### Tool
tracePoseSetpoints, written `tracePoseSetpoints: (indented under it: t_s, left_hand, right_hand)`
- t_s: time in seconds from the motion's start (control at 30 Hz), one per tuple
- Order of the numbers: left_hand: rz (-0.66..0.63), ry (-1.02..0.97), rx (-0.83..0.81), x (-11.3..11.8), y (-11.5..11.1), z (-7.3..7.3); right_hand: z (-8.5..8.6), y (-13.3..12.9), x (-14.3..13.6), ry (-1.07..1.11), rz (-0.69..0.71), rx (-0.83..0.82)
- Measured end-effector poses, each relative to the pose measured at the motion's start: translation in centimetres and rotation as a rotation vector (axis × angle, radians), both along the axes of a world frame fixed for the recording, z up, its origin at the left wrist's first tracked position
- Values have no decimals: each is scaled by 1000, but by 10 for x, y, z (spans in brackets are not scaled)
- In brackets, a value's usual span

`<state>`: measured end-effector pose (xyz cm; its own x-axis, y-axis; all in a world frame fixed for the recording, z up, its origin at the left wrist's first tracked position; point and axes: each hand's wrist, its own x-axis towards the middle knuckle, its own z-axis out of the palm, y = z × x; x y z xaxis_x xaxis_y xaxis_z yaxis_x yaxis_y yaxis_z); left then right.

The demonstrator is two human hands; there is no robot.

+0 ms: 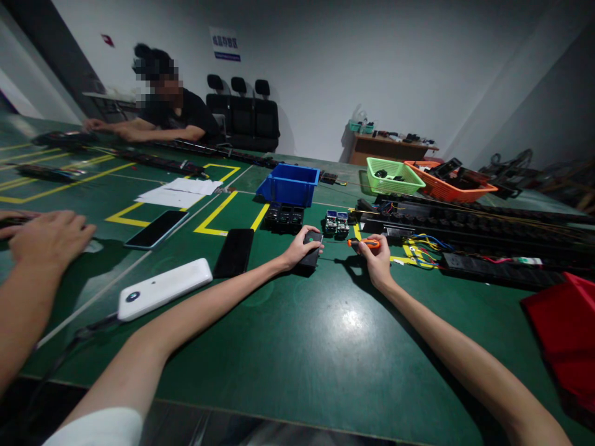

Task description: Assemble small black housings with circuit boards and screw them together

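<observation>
My left hand (300, 248) is closed around a small black box-shaped part (310, 259) on the green table. Between the fingers of my right hand (377, 257) is a screwdriver with an orange and black handle (365, 243). Its thin shaft points left toward the black part; I cannot tell whether the tip touches it. Just beyond my hands sit small black modules with pale ends (337, 223), and a row of similar black modules (283, 217) stands in front of a blue bin (290, 184).
Left of me lie a black phone (233, 253), a white power bank (165, 288), another phone (157, 229) and papers (179, 192). Long black rails with wires (465, 232), a green basket (394, 176), an orange basket (449, 181) and a red bin (564, 334) are rightward. Co-worker's hand (49, 238) at left.
</observation>
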<state>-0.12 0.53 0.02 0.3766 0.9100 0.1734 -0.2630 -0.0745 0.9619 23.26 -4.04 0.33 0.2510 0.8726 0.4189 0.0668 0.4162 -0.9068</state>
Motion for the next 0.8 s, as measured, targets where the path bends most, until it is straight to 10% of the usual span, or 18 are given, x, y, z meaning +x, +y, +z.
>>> tracePoseSetpoints:
  t_s: [0.8]
  left_hand:
    - [54,34,65,1,-1,-1]
  right_hand:
    - [3,-3,-1,-164,-114,-8]
